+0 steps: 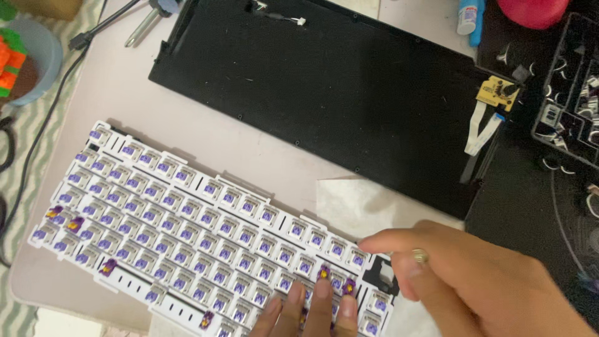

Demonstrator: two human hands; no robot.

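Observation:
A white keyboard switch plate [187, 206] filled with purple switches lies slanted across the pale desk. Three fingertips of my left hand [312, 312] come up from the bottom edge and rest flat on the switches near the plate's lower right. My right hand [480, 281], wearing a ring, hovers over the plate's right end with its index finger stretched left; nothing shows in it. Just under that finger is a black gap [380, 274] in the plate with no switch. A few darker purple switches sit near my left fingertips.
A black keyboard case [324, 93] lies behind the plate, with a small yellow circuit board [497, 92] and white ribbon cable [482, 128] at its right end. White tissue [355, 206] lies between them. A black parts tray [574, 93] stands right; a grey bowl [31, 59] left.

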